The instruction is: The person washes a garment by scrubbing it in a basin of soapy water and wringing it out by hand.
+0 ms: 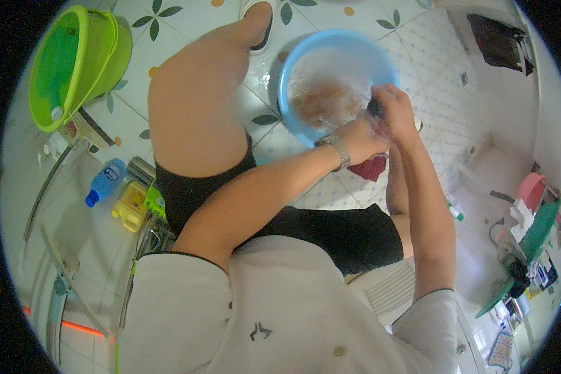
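Observation:
My left hand (362,139), with a metal-band wristwatch (340,149) on its wrist, is closed on a dark red cloth (369,169) at the near right rim of a light blue plastic basin (285,96). The cloth's lower end hangs below this hand. My right hand (395,110) is just above and to the right, closed on a dark, bunched part that seems to belong to the same cloth; blur hides the join. Sudsy water with a brownish patch (325,103) is in the basin, which stands on the tiled floor between my legs.
At the upper left stands a green bucket (117,51), with a brush head (93,128) below it. A blue bottle (107,180) and a yellow jug (132,205) are beside my left thigh. A pink container (531,190) and a green board (540,231) are at right.

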A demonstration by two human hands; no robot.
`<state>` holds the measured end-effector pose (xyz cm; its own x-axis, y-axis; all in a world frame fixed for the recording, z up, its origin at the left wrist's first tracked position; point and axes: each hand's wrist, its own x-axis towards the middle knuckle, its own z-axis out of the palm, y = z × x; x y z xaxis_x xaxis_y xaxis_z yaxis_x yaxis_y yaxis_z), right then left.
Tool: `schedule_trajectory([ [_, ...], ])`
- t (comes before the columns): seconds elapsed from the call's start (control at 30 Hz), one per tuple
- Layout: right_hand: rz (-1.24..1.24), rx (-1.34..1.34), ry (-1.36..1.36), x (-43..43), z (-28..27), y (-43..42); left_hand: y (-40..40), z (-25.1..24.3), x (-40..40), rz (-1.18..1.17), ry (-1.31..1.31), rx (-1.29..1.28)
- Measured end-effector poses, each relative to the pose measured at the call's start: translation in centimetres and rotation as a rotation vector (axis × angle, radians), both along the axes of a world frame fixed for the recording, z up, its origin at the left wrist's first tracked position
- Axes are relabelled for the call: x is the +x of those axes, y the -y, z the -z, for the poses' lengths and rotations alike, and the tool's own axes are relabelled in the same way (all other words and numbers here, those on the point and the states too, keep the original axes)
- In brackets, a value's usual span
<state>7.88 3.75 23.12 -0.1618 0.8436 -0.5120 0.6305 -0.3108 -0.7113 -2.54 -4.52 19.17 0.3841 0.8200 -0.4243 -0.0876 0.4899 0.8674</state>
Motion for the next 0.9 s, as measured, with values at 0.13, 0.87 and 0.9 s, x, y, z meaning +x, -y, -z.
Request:
schedule_trajectory([
  [0.13,-0.264,0.165,0.342,-0.7,3.3,-0.2,-0.4,-0.2,-0.8,0.094,-0.172,0.001],
  [0.87,-0.223,0.216,0.522,-2.3,4.9,1.4,1.4,3.4,-0.5,0.073,-0.105,0.058],
  [0.9,-0.238,0.229,0.460,-2.3,4.3,1.6,1.8,4.8,-0.1,0.019,-0.041,0.010],
])
